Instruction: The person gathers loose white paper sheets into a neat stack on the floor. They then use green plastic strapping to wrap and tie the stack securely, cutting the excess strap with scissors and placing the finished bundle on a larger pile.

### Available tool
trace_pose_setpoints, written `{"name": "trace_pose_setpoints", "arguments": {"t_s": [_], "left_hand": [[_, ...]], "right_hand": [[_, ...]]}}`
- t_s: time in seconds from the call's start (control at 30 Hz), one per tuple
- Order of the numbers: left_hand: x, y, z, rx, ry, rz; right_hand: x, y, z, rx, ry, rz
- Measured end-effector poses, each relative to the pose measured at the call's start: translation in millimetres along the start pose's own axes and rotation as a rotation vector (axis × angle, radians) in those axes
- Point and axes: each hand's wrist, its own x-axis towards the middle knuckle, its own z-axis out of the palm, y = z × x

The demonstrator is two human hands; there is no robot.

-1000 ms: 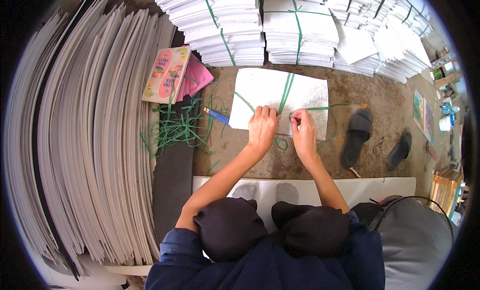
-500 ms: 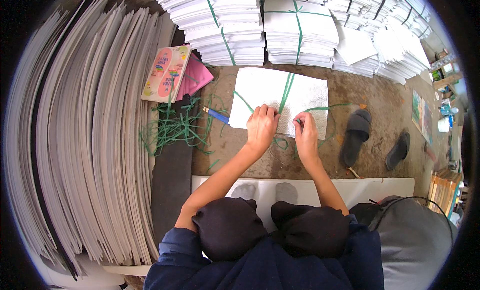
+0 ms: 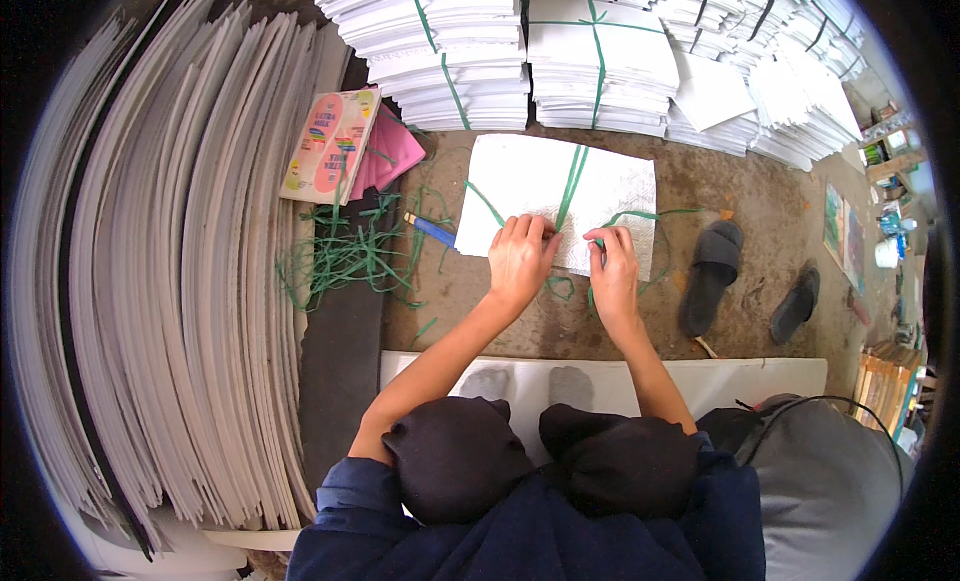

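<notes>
A bundle of white sheets lies on the floor in front of me, with green plastic strap running across its top. My left hand rests on the near edge of the bundle, its fingers bent and closed where the strap runs in under them. Close by on the right, my right hand pinches a strand of the same strap between thumb and fingers. Loose ends trail off to the right and curl below the near edge. The strap's crossing is partly hidden by my fingers.
Tall upright sheets fill the left side. Tangled green strap lies beside a blue-handled tool. A printed carton sheet rests near pink sheets. Tied paper stacks stand behind; dark slippers sit right.
Both hands stay at the near edge of the bundle with only slight finger movement. The right fingers have shifted a little on the strap; the bundle looks still.
</notes>
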Motion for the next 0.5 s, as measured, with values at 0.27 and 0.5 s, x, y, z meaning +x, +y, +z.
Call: {"name": "trace_pose_setpoints", "arguments": {"t_s": [0.27, 0.5], "left_hand": [[1, -2, -2, -0.009, -0.01, -0.002], [6, 3, 9, 0.244, -0.126, 0.015]], "right_hand": [[-1, 1, -1, 0.016, -0.008, 0.006], [0, -2, 4, -0.153, 0.008, -0.157]]}}
